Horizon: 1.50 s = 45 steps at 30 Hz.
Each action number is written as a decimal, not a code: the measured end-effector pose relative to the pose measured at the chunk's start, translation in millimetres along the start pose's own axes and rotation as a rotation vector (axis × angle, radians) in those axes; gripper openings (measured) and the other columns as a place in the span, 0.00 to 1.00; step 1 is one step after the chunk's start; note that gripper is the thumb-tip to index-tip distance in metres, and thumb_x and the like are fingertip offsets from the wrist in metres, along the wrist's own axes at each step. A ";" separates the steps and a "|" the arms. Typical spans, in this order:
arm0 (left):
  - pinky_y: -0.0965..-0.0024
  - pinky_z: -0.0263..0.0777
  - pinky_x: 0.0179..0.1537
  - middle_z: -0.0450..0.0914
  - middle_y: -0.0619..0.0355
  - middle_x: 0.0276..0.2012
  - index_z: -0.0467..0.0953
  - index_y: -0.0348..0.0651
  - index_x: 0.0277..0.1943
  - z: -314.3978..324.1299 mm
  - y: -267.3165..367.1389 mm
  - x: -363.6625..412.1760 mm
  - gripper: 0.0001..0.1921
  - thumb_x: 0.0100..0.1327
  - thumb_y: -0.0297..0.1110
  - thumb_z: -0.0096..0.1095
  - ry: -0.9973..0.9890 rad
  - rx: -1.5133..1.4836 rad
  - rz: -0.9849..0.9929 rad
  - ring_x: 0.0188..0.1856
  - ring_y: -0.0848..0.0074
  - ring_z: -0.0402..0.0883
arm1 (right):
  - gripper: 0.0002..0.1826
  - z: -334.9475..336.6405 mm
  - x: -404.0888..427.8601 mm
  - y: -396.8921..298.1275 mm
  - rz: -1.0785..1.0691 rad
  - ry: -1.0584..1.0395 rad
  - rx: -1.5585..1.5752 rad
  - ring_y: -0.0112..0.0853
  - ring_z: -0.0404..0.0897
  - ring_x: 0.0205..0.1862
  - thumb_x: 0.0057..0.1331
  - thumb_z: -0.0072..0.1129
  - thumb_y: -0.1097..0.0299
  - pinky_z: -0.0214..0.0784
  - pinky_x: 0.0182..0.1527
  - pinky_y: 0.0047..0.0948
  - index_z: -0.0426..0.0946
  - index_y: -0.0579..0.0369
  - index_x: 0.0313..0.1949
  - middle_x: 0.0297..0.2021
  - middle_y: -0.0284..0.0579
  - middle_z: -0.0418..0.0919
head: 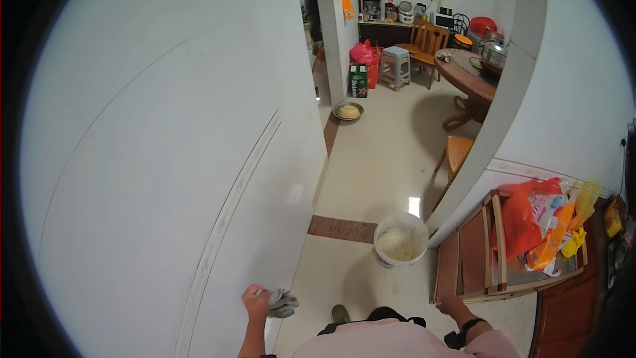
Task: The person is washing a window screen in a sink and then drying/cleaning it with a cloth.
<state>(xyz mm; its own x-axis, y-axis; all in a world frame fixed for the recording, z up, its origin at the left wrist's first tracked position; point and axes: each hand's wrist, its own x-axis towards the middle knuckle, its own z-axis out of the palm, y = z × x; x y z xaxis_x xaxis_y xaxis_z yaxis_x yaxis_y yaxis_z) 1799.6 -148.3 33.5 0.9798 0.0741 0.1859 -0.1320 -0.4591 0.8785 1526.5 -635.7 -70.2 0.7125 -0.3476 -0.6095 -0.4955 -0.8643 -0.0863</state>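
A crumpled grey-and-white cloth hangs from my left hand, whose fingers are closed on it beside the white tiled wall. On the other side, my right hand is down by the lower corner of a red-brown wooden drawer unit. Its fingers are partly hidden, so I cannot tell whether they touch the wood or hold anything. A white plastic bucket stands on the floor ahead of my feet, with dirty marks inside. Red, orange and yellow plastic bags lie heaped on the drawer unit.
A metal basin with a yellow bowl sits by the far doorway. A round wooden table and a chair stand beyond the wall edge at right. A grey stool and a beer carton are farther back. A person stands beyond the doorway.
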 end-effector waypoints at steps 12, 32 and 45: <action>0.72 0.66 0.29 0.75 0.53 0.21 0.73 0.37 0.22 225.4 89.4 267.6 0.02 0.41 0.24 0.55 -0.321 -0.154 0.245 0.24 0.69 0.74 | 0.13 -1.7 93.1 5.7 0.224 -0.061 0.279 0.40 0.77 0.40 0.51 0.54 0.57 0.68 0.44 0.38 0.79 0.42 0.36 0.34 0.44 0.79; 0.72 0.67 0.31 0.75 0.53 0.22 0.74 0.36 0.23 468.3 138.5 578.3 0.04 0.42 0.25 0.55 -0.516 -0.148 0.281 0.25 0.70 0.74 | 0.14 -307.0 437.3 -73.5 0.259 0.240 0.328 0.45 0.76 0.38 0.53 0.58 0.59 0.69 0.41 0.41 0.77 0.50 0.38 0.34 0.51 0.77; 0.70 0.69 0.34 0.77 0.53 0.25 0.75 0.39 0.24 635.4 172.2 670.7 0.04 0.43 0.27 0.55 -0.638 -0.089 0.309 0.30 0.65 0.77 | 0.18 -240.2 408.0 -8.6 0.381 0.292 1.149 0.34 0.70 0.32 0.62 0.43 0.60 0.65 0.34 0.33 0.71 0.57 0.47 0.33 0.43 0.74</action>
<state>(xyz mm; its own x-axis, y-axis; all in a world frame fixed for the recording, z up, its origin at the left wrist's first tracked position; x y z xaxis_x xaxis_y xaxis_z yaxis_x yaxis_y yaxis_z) 2529.6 -740.1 29.9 0.7892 -0.5922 0.1623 -0.4025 -0.2992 0.8652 1940.8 -857.4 -128.8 0.4391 -0.7011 -0.5618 -0.7371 0.0765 -0.6715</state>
